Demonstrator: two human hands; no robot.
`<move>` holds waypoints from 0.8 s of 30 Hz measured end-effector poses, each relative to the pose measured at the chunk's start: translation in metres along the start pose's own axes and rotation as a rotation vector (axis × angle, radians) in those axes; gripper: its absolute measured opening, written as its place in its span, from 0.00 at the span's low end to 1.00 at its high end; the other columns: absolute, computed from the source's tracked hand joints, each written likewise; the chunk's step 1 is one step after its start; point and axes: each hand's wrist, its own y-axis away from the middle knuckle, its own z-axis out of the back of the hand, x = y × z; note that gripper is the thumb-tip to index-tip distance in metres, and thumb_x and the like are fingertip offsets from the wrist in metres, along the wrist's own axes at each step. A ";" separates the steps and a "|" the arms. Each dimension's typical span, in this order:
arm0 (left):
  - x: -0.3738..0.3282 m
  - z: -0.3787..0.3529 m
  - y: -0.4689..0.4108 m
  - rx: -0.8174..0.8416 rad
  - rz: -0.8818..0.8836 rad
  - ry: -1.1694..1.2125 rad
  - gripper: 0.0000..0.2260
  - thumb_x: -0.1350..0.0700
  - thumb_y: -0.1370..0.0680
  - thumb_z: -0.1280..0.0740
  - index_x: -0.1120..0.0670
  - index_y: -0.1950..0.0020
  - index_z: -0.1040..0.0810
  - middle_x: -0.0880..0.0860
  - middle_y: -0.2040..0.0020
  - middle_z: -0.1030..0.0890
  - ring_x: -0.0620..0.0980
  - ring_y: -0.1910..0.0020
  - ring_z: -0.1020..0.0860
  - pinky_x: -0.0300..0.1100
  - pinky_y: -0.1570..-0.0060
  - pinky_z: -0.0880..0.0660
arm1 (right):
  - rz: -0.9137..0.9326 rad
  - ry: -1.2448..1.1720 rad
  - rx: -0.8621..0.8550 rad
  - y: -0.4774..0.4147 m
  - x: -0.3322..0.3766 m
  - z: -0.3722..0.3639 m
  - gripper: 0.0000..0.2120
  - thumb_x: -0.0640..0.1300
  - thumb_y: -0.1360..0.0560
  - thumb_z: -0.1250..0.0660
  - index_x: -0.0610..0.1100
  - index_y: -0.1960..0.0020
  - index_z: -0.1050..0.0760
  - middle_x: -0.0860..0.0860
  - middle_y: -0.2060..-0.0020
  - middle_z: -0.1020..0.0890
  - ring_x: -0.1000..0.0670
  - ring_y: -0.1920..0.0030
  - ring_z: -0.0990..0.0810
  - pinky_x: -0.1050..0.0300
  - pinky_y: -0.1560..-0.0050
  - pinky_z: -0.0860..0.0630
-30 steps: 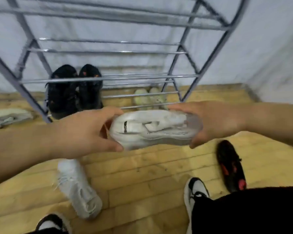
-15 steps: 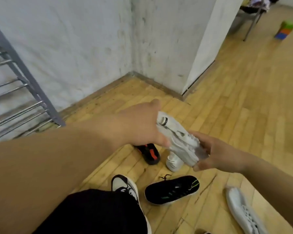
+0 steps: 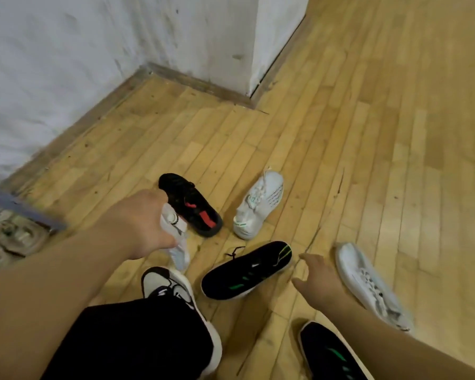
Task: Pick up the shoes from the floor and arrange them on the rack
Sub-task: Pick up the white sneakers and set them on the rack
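Pale wooden floorboards (image 3: 368, 133) run up to a scuffed white wall (image 3: 52, 64) with a dark skirting. One corner of the wall juts out at the far middle, the boards lie open to the far right, and a blurred grey bar of the rack (image 3: 22, 205) just shows at the left edge. The left hand (image 3: 144, 220) is clamped round a white shoe (image 3: 176, 242) hanging just beside a black shoe with red marks (image 3: 192, 204); the right hand (image 3: 320, 279) hovers, fingers spread and holding nothing, between a black shoe with green marks (image 3: 247, 270) and a pale laced shoe (image 3: 373, 289) at the right.
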 end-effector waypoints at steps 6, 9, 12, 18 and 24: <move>-0.050 -0.012 -0.005 0.006 -0.191 0.132 0.25 0.38 0.34 0.22 0.47 0.49 0.30 0.47 0.52 0.25 0.46 0.57 0.24 0.46 0.59 0.25 | -0.579 0.096 0.018 -0.007 -0.106 0.010 0.55 0.69 0.32 0.31 0.57 0.18 0.60 0.43 0.19 0.49 0.33 0.21 0.46 0.35 0.23 0.42; -0.070 -0.019 0.001 0.020 -0.261 0.114 0.27 0.36 0.34 0.23 0.46 0.44 0.30 0.44 0.50 0.26 0.44 0.55 0.24 0.45 0.57 0.25 | -0.588 0.033 0.079 -0.011 -0.130 0.011 0.53 0.65 0.34 0.29 0.58 0.19 0.58 0.41 0.26 0.38 0.34 0.28 0.35 0.37 0.29 0.33; -0.077 -0.028 0.007 0.063 -0.320 0.068 0.31 0.34 0.35 0.24 0.44 0.39 0.30 0.42 0.47 0.26 0.43 0.51 0.24 0.43 0.53 0.24 | -0.629 0.018 0.052 -0.017 -0.124 0.013 0.57 0.66 0.32 0.28 0.55 0.18 0.61 0.39 0.26 0.34 0.35 0.29 0.33 0.38 0.30 0.32; -0.074 -0.035 0.015 0.133 -0.309 -0.003 0.35 0.35 0.33 0.25 0.45 0.32 0.32 0.44 0.42 0.28 0.46 0.46 0.25 0.46 0.45 0.24 | -0.568 0.009 -0.038 -0.014 -0.118 -0.001 0.32 0.54 0.27 0.35 0.55 0.26 0.44 0.43 0.40 0.28 0.37 0.36 0.29 0.41 0.34 0.31; -0.067 -0.040 0.015 0.140 -0.288 -0.042 0.39 0.35 0.32 0.25 0.46 0.27 0.34 0.45 0.39 0.28 0.46 0.44 0.25 0.45 0.45 0.24 | -0.164 -0.294 -0.132 -0.010 -0.050 -0.019 0.57 0.61 0.32 0.23 0.56 0.17 0.58 0.42 0.24 0.37 0.38 0.27 0.32 0.37 0.29 0.29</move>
